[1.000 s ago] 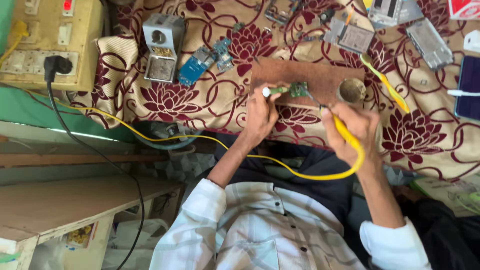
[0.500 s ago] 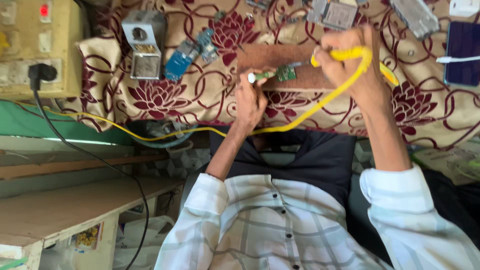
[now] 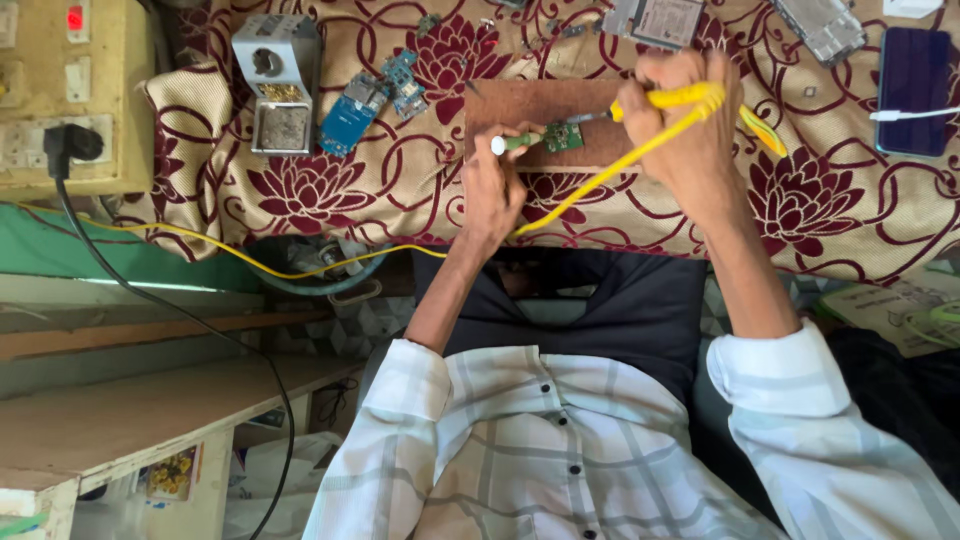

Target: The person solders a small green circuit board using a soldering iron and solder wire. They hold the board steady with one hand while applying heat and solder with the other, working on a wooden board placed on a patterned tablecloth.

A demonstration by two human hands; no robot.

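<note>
My left hand (image 3: 492, 192) pinches a small green circuit board (image 3: 562, 137) by a white-tipped green piece (image 3: 503, 144) and presses it on a brown wooden block (image 3: 535, 100). My right hand (image 3: 688, 135) grips a yellow soldering iron (image 3: 672, 98); its metal tip points left and meets the green board. The iron's yellow cord (image 3: 590, 180) runs down past my left wrist and off to the left.
A floral cloth (image 3: 330, 190) covers the bench. On it are a grey metal iron stand (image 3: 275, 80), blue circuit boards (image 3: 352, 115), phone frames (image 3: 660, 20) and a dark phone (image 3: 910, 90) on a white cable. A switchboard with a black plug (image 3: 72, 145) is at left.
My right hand has lifted the soldering iron from the lower right up to the green board. My left hand has stayed on the board. The view has shifted slightly.
</note>
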